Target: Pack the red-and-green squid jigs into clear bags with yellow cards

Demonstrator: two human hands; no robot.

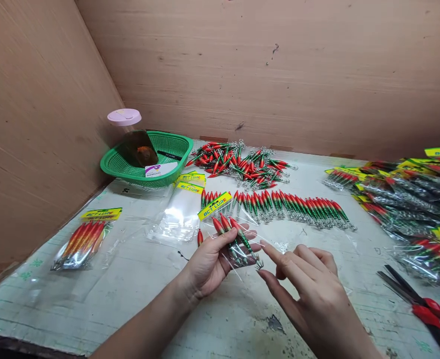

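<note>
My left hand point(207, 269) is closed on a clear plastic bag with a yellow "BCT LURE" header point(215, 206). Its thumb presses on the red and green fishing lures point(238, 237) in the bag; three red tips show, and their hooks point toward my right hand. Just to the right of those hooks, my right hand point(315, 286) is open, thumb and index finger apart with nothing visible between them. Behind the bag lies a row of similar lures point(298, 205). A stack of clear header bags point(177, 214) sits left of the row.
A tangled heap of lures point(242, 162) lies at the back. Filled packs point(402, 194) pile up at the right, above red-handled scissors point(425, 306). A green basket point(182, 162) holds a lidded cup point(139, 147). One pack of orange lures point(83, 239) lies at the left.
</note>
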